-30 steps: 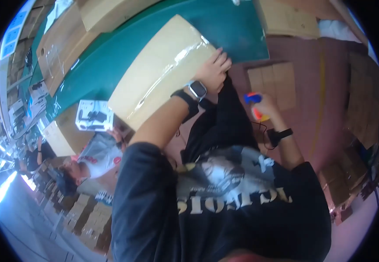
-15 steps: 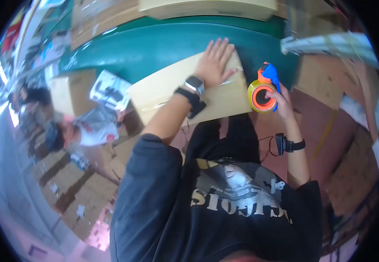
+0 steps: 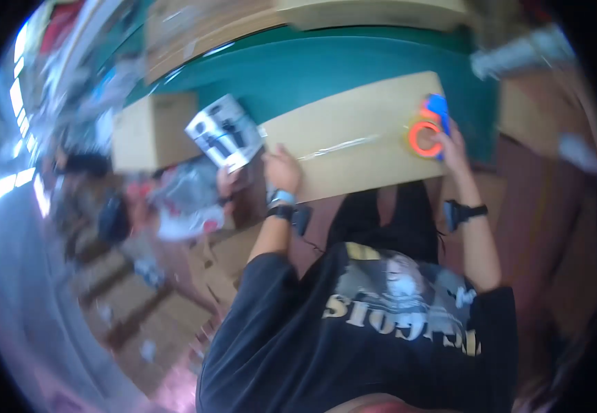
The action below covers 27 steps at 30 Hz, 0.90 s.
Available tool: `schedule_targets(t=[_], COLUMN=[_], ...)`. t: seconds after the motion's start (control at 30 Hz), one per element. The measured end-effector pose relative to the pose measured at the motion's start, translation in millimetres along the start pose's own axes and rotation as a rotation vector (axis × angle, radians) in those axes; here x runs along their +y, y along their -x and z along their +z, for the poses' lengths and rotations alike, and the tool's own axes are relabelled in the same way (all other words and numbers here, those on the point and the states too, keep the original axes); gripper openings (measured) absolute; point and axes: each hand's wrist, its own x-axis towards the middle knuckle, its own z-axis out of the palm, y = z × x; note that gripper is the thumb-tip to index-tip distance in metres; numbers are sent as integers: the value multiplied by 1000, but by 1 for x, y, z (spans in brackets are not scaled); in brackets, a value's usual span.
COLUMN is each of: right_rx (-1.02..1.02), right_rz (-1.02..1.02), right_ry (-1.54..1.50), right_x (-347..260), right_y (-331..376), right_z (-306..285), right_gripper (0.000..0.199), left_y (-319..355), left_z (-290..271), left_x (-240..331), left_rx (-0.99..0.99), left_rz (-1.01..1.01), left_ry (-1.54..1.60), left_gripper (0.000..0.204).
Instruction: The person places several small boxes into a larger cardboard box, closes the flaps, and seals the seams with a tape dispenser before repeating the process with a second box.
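A closed tan cardboard box (image 3: 360, 131) lies in front of me on a green surface (image 3: 353, 58), with a shiny strip of clear tape along its top. My left hand (image 3: 283, 171) grips the box at its left end; its fingers are partly hidden and blurred. In my right hand (image 3: 452, 148) is a blue and orange tape dispenser (image 3: 426, 136) with a roll of yellowish tape. The dispenser sits at the right end of the box; whether it touches the cardboard I cannot tell.
A white printed box (image 3: 224, 132) stands left of my box, with a co-worker's hand (image 3: 228, 182) at its lower edge. A brown carton (image 3: 154, 131) is beyond it. More cartons (image 3: 374, 12) line the far side. Flattened cardboard (image 3: 168, 316) lies at lower left.
My left hand has gone from lying flat near the box's far right corner to its left end. The tape dispenser has moved left over the box's right end. The whole view has shifted.
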Motion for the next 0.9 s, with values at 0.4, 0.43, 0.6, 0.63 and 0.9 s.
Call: schedule_targets(t=[0.4,0.43,0.6,0.63,0.9], right_rx=[611,732,868,668,582], right_rz=[277,289,113,-53,238], right_ry=[-383,-584,-1053,-1130,-953], right_x=[171,197,305,308,249], right_y=[290,319,463,478,349], right_z=[-109,-116,-153,-154,-163], right_gripper=[37,37,41,39,54], left_y=[133,158,278,278,190], left_z=[14,22,37,43,-6], left_x=[87,100,128,124,165], left_rx=[-209,-269,-438,-482,-253], left_rz=[891,970,1135,1117,900], left_ry=[69,35,-10,-54,-26], left_gripper=[46,45,36,34,40])
